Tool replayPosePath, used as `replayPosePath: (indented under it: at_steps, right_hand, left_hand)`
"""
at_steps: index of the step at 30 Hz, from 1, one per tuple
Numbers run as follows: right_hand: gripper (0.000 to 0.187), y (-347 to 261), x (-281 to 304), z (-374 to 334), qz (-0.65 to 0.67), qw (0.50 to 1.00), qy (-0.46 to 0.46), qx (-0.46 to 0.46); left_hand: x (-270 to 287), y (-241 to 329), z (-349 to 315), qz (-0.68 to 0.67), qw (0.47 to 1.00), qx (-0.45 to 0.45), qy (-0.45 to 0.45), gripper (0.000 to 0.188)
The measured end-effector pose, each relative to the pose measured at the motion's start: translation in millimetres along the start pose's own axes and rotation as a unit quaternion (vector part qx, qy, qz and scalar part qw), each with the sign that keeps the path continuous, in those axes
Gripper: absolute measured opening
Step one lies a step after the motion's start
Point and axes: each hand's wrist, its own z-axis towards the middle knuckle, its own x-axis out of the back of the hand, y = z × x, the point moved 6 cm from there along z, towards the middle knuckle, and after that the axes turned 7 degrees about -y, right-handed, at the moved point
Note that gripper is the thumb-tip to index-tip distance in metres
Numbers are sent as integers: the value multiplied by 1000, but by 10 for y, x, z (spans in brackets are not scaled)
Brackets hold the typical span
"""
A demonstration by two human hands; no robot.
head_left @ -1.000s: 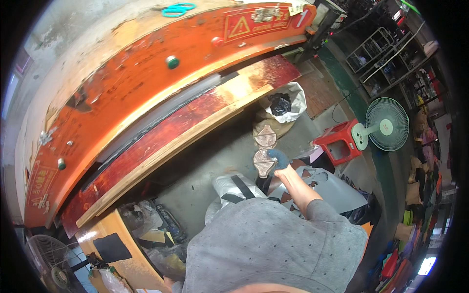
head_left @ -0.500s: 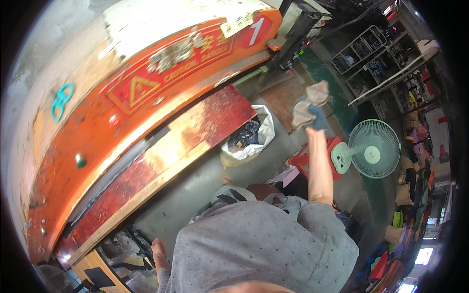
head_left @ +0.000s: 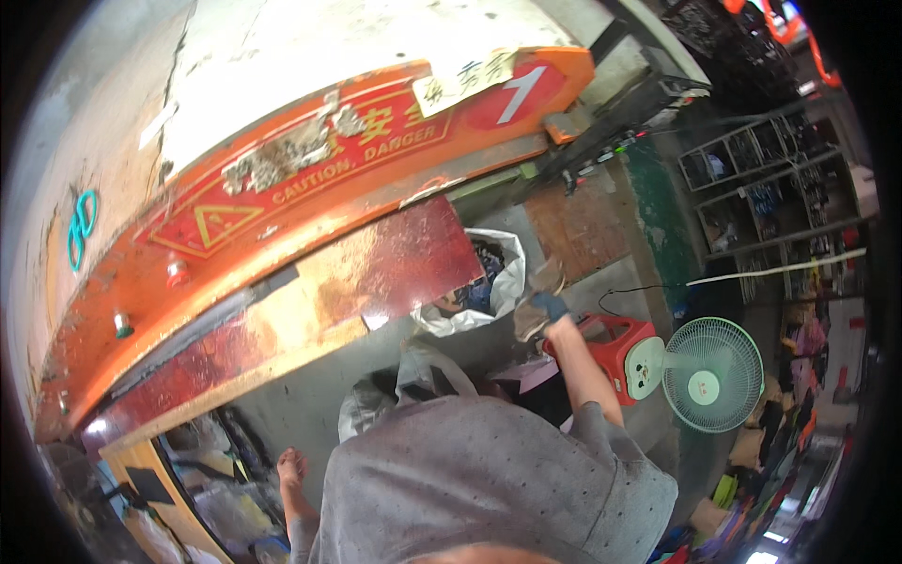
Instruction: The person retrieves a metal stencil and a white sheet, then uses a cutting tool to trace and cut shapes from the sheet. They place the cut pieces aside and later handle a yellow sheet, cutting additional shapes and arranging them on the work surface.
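Observation:
My right hand point(head_left: 551, 308), which seems to wear a blue glove, is stretched forward, gripping tan-brown flat pieces point(head_left: 530, 322). A greyer part of them sticks out beyond the fingers, and motion blurs their exact kind. Just left of this hand stands a white sack point(head_left: 512, 273) filled with dark scraps point(head_left: 489, 273). My left hand point(head_left: 292, 464) hangs low at the lower left, its fingers curled in, with nothing visible in it.
An orange machine front point(head_left: 366, 160) with a warning panel spans the left, above a worn red board point(head_left: 376, 263). A red stool point(head_left: 611, 329) and a green fan point(head_left: 711, 376) stand at right. Racks point(head_left: 761, 179) are farther back; a wooden box point(head_left: 169, 508) sits lower left.
My right hand has come down and left with the tan-brown pieces, from over the floor beyond the stool to beside the sack. The view has shifted; my left hand stays low.

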Motion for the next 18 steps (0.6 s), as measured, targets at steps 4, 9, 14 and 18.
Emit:
replayPosePath:
  at_steps: [4, 9, 14, 18]
  right_hand:
    - [21, 868, 599, -251, -208, 964, 102, -132]
    - [25, 1286, 228, -438, -464, 840, 58, -274]
    - [29, 1816, -912, -282, -671, 666, -67, -320]
    - [32, 2976, -2198, -496, -762, 543, -188, -297]
  left_hand:
    - [251, -392, -131, -83, 996, -7, 38, 15]
    - [41, -430, -151, 63, 996, -63, 21, 27]
    - [506, 63, -425, 149, 951, -168, 211, 28]
    - [1865, 289, -569, 30, 876, -229, 425, 25]
